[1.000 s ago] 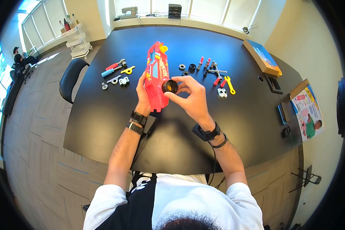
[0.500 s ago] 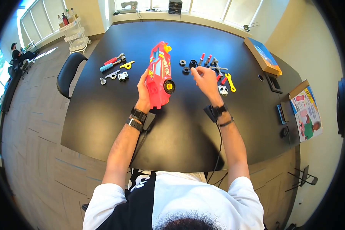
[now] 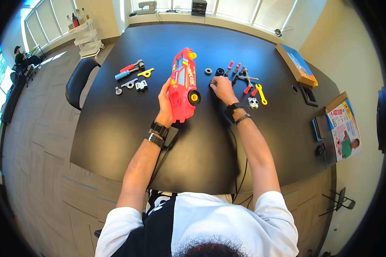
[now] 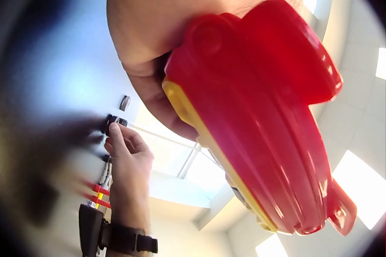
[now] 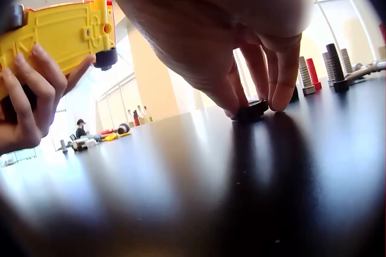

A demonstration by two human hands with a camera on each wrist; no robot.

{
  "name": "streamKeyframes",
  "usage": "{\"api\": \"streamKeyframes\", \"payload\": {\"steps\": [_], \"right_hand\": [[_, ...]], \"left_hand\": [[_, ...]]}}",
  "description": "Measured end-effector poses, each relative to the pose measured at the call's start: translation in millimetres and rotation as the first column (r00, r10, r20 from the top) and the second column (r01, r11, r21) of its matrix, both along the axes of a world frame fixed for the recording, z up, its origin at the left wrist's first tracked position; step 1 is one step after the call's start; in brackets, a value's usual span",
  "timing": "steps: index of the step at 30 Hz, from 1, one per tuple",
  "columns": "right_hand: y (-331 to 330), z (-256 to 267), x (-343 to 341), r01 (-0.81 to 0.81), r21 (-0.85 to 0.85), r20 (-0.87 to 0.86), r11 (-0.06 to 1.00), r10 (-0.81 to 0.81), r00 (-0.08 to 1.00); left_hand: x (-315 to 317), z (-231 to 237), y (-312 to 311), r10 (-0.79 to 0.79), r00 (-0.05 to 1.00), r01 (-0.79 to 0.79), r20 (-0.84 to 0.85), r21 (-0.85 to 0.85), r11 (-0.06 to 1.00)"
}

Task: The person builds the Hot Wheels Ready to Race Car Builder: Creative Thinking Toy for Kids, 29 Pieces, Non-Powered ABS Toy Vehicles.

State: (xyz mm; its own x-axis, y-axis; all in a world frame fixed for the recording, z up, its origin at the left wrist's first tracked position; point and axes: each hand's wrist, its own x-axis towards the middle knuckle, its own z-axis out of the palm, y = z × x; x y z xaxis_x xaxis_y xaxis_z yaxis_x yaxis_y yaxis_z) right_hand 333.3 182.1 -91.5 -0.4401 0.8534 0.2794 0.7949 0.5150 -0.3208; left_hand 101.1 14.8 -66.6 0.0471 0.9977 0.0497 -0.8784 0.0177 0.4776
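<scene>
The left hand [image 3: 164, 105] wraps its fingers round a toy truck [image 3: 182, 93], seemingly light and slick, best held mid-body, above the tabletop [image 3: 193, 158] where the right hand [image 3: 224, 90] pinches a black tyre [image 5: 250, 112].

left grip [image 4: 175, 16]: holds yellow-edged red toy vehicle [image 4: 259, 124] | right grip [image 4: 129, 160]: pinches small black part [image 4: 111, 118]

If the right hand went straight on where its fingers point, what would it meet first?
Probably the table, just beneath; the right hand has a black part between its fingers; any gap below is unclear.
</scene>
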Motion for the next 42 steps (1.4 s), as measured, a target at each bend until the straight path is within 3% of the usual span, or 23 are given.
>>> {"api": "streamKeyframes", "payload": {"steps": [1, 3, 4, 6, 10, 16, 21, 23, 26, 30, 32, 35, 42], "right_hand": [[-9, 7, -1, -0.001, 0.000, 0.003, 1.000, 0.001, 1.000], [-42, 32, -6, -0.025, -0.065, -0.409, 0.998, -0.004, 0.913], [-60, 45, -7, -0.026, -0.065, -0.406, 0.998, -0.003, 0.914], [-98, 73, -9, -0.206, -0.001, -0.710, 0.979, 0.144, 0.689], [-166, 105, -9, -0.357, 0.095, -0.762, 0.929, 0.299, 0.574], [-191, 104, -20, -0.387, 0.158, -0.609, 0.909, 0.398, 0.686], [-192, 96, -30, -0.390, 0.056, -0.703, 0.919, 0.313, 0.639], [-193, 91, -33, -0.449, -0.082, -0.834, 0.890, 0.185, 0.520], [-195, 90, -34, -0.484, -0.130, -0.885, 0.865, 0.119, 0.451], [-189, 78, -31, -0.476, -0.107, -0.869, 0.873, 0.150, 0.471], [-187, 75, -31, -0.506, -0.082, -0.904, 0.859, 0.149, 0.401], [-188, 76, -32, -0.519, -0.050, -0.909, 0.853, 0.175, 0.377], [-190, 71, -40, -0.477, -0.069, -0.907, 0.876, 0.143, 0.395]], "left_hand": [[0, 1, 0, -0.003, 1.000, 0.003, 0.002, 0.008, 1.000], [1, 1, 1, 0.015, 1.000, -0.015, 0.002, 0.011, 1.000], [1, 1, 2, 0.032, 1.000, -0.032, -0.001, 0.012, 0.999], [1, 2, 2, 0.031, 1.000, -0.031, 0.005, 0.019, 0.999], [-4, -4, 3, -0.014, 1.000, 0.014, -0.005, 0.036, 0.999], [0, 2, -2, -0.012, 1.000, 0.011, 0.004, 0.078, 0.997], [1, 5, -5, 0.008, 1.000, -0.008, 0.003, 0.065, 0.998], [1, 4, -3, -0.002, 1.000, 0.001, 0.019, 0.074, 0.997], [1, 4, -4, 0.027, 1.000, -0.026, -0.007, 0.048, 0.998], [-2, 1, -3, -0.027, 0.999, 0.026, 0.018, 0.080, 0.996], [-1, 2, -4, 0.003, 1.000, -0.004, 0.013, 0.069, 0.998], [-1, 2, -3, 0.003, 1.000, -0.003, 0.001, 0.074, 0.997], [-1, -1, -3, -0.027, 1.000, 0.026, 0.013, 0.090, 0.996]]}}
